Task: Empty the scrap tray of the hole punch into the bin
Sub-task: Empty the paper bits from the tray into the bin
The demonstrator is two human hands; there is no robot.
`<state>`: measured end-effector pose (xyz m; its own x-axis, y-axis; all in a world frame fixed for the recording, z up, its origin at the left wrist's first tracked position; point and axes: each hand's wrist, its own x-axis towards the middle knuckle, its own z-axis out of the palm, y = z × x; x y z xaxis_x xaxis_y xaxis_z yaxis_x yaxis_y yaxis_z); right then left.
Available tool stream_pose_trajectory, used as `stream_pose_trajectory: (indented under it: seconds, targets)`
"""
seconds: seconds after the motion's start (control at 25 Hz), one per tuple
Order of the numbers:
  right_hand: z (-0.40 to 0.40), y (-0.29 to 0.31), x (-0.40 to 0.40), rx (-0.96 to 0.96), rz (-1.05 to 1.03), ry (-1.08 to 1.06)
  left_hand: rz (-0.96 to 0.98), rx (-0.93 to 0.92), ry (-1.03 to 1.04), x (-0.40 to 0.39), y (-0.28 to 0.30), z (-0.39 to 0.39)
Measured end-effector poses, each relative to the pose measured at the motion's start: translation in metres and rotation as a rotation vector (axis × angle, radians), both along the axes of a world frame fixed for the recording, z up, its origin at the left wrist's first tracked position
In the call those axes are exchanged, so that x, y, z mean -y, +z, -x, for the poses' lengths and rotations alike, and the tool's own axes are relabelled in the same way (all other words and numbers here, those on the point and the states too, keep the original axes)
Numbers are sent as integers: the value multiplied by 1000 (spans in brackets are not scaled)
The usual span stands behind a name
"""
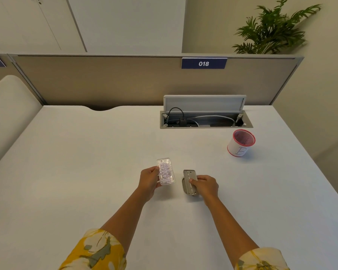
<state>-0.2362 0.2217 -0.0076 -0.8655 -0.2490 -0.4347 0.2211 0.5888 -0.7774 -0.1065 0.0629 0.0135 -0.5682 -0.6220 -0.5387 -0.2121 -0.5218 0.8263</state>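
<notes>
My left hand [148, 182] grips a clear plastic scrap tray [165, 171] by its left edge, open side up, full of pale pink paper dots. It is held apart from the punch, just left of it. My right hand [205, 185] holds the grey metal hole punch [188, 181], turned underside up, just above or on the white desk [86, 172]. The bin [241, 143] is a small white cup with a red rim and a letter B, standing upright at the right, well beyond my right hand.
An open cable hatch [205, 118] with a raised lid and wires is sunk into the desk behind the hands. A beige partition with a sign 018 [203, 63] closes the far edge. A plant [271, 30] stands behind it at right.
</notes>
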Motion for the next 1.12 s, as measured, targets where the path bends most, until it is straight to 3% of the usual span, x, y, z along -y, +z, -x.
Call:
stream_pose_trajectory:
  seconds: [0.16, 0.4, 0.48, 0.72, 0.92, 1.12]
  targets:
    - [19, 13, -3, -42, 69, -10, 80, 18, -177, -7, 0, 11]
    - [45, 37, 1, -14, 167, 437, 212, 97, -494, -15, 11, 34]
    - [52, 38, -1, -1, 182, 471, 244, 111, -572, -18, 16, 45]
    - [84, 44, -21, 152, 222, 422, 228, 106, -678, -24, 24, 73]
    - [112, 55, -46, 112, 218, 397, 120, 63, -694, -37, 26, 101]
    - [157, 76, -77, 119, 332, 52, 145, 34, -594, -46, 30, 138]
